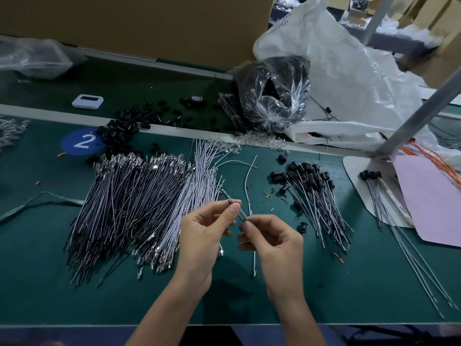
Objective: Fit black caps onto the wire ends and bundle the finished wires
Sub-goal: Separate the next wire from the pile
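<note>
1. Both hands are raised over the near part of the green counter (274,300).
2. The left grip (202,236) pinches a thin grey wire (242,214) between thumb and forefinger. The right grip (272,243) pinches the same wire just below. Can't tell whether a cap is on its end.
3. Left of the hands, a big pile of bare wires (129,208) is fanned flat on the counter.
4. Right of the hands is a pile of capped wires (316,196), black caps at the far end. One loose cap (302,227) lies just beside the right grip.
5. Farther back, scattered caps (119,131) lie next to a blue "2" sticker (81,142).
6. At the back, a clear bag of caps (272,93) rests against a white plastic bag (349,71), with a cardboard box (149,26) behind.
</note>
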`<act>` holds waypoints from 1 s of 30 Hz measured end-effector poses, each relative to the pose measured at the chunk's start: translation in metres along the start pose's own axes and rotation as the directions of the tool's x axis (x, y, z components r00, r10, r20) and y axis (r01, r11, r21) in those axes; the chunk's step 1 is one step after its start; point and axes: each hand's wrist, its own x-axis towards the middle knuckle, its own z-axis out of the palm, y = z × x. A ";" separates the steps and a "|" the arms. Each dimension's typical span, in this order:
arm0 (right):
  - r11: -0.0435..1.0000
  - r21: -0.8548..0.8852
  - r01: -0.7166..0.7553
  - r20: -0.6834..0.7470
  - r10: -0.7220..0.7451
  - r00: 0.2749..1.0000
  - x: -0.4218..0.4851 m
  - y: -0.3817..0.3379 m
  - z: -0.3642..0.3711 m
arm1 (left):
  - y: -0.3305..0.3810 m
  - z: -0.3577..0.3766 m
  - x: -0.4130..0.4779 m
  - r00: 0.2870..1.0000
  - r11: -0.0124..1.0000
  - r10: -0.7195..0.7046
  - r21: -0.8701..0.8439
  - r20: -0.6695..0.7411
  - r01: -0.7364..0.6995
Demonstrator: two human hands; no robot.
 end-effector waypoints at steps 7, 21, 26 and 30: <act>0.998 -0.065 0.007 -0.407 -0.032 0.913 0.019 0.000 -0.062 | -0.049 0.054 0.013 0.958 0.839 0.232 0.464 0.168 -0.284; 0.928 -0.373 0.009 -0.448 -0.189 0.874 0.009 -0.011 -0.112 | -0.061 0.092 0.036 0.938 0.842 0.026 0.498 0.346 -0.207; 0.819 -0.565 0.097 -0.270 -0.295 0.917 0.014 -0.020 -0.091 | -0.033 0.054 0.025 0.967 0.995 -0.058 0.088 0.249 0.037; 0.765 -0.605 0.221 -0.119 -0.362 0.925 0.021 -0.027 -0.071 | -0.016 0.034 0.022 0.989 0.999 -0.034 -0.007 0.143 0.036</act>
